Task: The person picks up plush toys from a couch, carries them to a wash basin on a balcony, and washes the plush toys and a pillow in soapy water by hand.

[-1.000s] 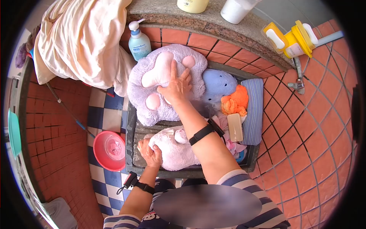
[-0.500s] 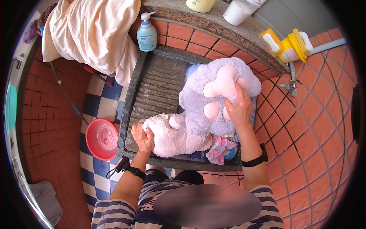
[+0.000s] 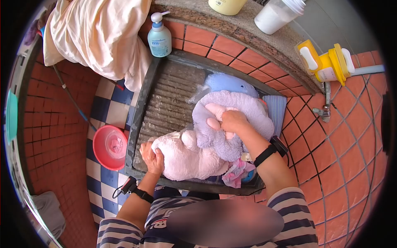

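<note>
A lavender paw-shaped plush cushion [image 3: 252, 105] with pink pads lies on the right part of a dark stone washboard sink [image 3: 142, 95]. My right hand [image 3: 233, 122] is closed on its middle, bunching the plush around the pink pads. Partly under it, on the near side, rests a fluffy pale pink plush toy [image 3: 186, 159]. My left hand [image 3: 152, 159] grips that toy's left edge, thumb on top. Behind the cushion a light blue plush [image 3: 231, 84] shows. A pink patterned cloth [image 3: 236, 172] sits at the near right corner, beside a blue striped fabric [image 3: 276, 111] farther back.
A blue pump bottle [image 3: 159, 39] stands at the sink's back left corner. Cream fabric [image 3: 99, 37] hangs at left. On the checkered floor is a red basin [image 3: 108, 159]. Containers [image 3: 275, 18] line the ledge; a yellow-and-white holder [image 3: 328, 66] sits above a tap [image 3: 324, 111].
The lavender cushion has come toward me and crumpled under my right hand, which moved left. More of the light blue plush and striped fabric now shows. My left hand still holds the pink toy.
</note>
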### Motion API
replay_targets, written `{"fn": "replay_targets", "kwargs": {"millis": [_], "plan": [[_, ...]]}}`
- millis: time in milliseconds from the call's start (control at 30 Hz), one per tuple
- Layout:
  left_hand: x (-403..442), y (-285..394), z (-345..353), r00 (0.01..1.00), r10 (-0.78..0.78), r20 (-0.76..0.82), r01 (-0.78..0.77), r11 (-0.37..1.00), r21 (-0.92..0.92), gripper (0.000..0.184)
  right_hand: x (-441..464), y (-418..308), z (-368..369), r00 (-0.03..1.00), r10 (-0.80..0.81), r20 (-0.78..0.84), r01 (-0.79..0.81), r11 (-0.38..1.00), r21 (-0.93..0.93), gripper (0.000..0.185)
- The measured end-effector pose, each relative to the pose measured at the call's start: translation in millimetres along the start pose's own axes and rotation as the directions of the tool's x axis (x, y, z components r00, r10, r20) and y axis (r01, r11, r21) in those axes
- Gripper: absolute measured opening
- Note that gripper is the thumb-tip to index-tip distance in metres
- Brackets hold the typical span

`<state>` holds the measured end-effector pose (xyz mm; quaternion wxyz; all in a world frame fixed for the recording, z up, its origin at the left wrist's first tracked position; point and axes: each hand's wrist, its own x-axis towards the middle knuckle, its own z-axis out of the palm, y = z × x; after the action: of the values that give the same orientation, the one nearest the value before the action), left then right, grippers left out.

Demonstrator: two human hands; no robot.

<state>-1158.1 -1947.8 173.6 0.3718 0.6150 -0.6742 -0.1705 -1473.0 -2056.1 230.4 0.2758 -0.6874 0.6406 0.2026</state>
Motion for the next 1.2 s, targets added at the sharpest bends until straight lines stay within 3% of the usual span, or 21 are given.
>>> {"fn": "replay_targets", "kwargs": {"millis": [100, 133, 167, 200, 233, 267, 467, 500, 567, 733, 833, 900, 933, 1033, 1100, 1167, 1200], "plan": [[4, 5, -1, 1.000, -0.008, -0.004, 0.008, 1.000, -0.025, 0.038, 28, -18, -2, 0.985, 0.075, 0.154, -0.070, 0.997, -0.036, 0.034], [5, 7, -2, 1.000, -0.018, 0.004, 0.018, 0.999, -0.034, 0.041, 27, -32, -12, 0.944, 0.276, 0.183, -0.315, 0.918, 0.242, 0.036], [6, 7, -3, 0.999, -0.029, 0.015, 0.029, 0.999, -0.032, 0.041, 28, -38, -16, 0.853, 0.450, 0.264, -0.521, 0.704, 0.482, 0.038], [7, 7, -3, 0.999, -0.029, 0.023, 0.030, 0.998, -0.047, 0.043, 44, -31, 6, 0.850, 0.450, 0.274, -0.527, 0.704, 0.477, 0.038], [6, 5, -3, 0.999, -0.029, 0.029, 0.031, 0.998, -0.061, 0.044, 69, -19, 43, 0.924, 0.370, 0.096, -0.383, 0.891, 0.243, 0.041], [3, 0, -2, 0.998, -0.054, 0.045, 0.056, 0.997, -0.055, 0.047, 85, -13, 63, 0.973, 0.225, -0.049, -0.228, 0.973, -0.041, 0.044], [5, 3, -3, 0.996, -0.063, 0.070, 0.069, 0.994, -0.080, 0.047, 107, -14, 68, 0.963, 0.256, 0.080, -0.251, 0.966, -0.066, 0.036], [5, 3, -3, 0.996, -0.058, 0.071, 0.064, 0.994, -0.085, 0.047, 114, -10, 78, 0.963, 0.257, 0.082, -0.252, 0.965, -0.067, 0.036], [5, 4, -3, 0.996, -0.062, 0.071, 0.068, 0.994, -0.083, 0.047, 128, -5, 102, 0.966, 0.247, -0.075, -0.249, 0.968, -0.016, 0.038], [2, 4, -1, 0.998, -0.058, 0.034, 0.060, 0.996, -0.065, 0.049, 145, -2, 108, 0.953, 0.303, 0.003, -0.301, 0.950, -0.084, 0.030], [-1, 0, 2, 0.999, -0.038, -0.017, 0.037, 0.997, -0.062, 0.048, 129, -6, 101, 0.976, 0.191, -0.109, -0.209, 0.957, -0.199, 0.034], [-2, -1, 0, 0.999, -0.045, -0.003, 0.045, 0.998, -0.048, 0.044, 102, -16, 66, 0.974, 0.214, -0.075, -0.216, 0.976, -0.018, 0.042], [-2, -3, 1, 0.999, -0.029, -0.024, 0.028, 0.999, -0.040, 0.043, 86, -16, 55, 0.987, 0.136, -0.090, -0.142, 0.988, -0.066, 0.049], [-4, 0, 2, 0.997, -0.035, -0.070, 0.031, 0.998, -0.049, 0.041, 39, -5, 25, 0.995, 0.021, -0.099, -0.025, 0.999, -0.039, 0.047], [-6, -8, 4, 0.998, -0.041, -0.047, 0.041, 0.999, -0.006, 0.040, -19, 12, -16, 0.965, -0.064, -0.254, 0.111, 0.978, 0.175, 0.049], [-6, -9, 5, 0.998, -0.044, -0.042, 0.043, 0.999, -0.031, 0.036, -61, 35, -42, 0.712, 0.145, -0.687, 0.211, 0.889, 0.406, 0.059], [-5, -6, 5, 0.998, -0.030, -0.054, 0.028, 0.999, -0.041, 0.036, -68, 60, -42, 0.589, 0.133, -0.797, 0.145, 0.953, 0.266, 0.064]]}}
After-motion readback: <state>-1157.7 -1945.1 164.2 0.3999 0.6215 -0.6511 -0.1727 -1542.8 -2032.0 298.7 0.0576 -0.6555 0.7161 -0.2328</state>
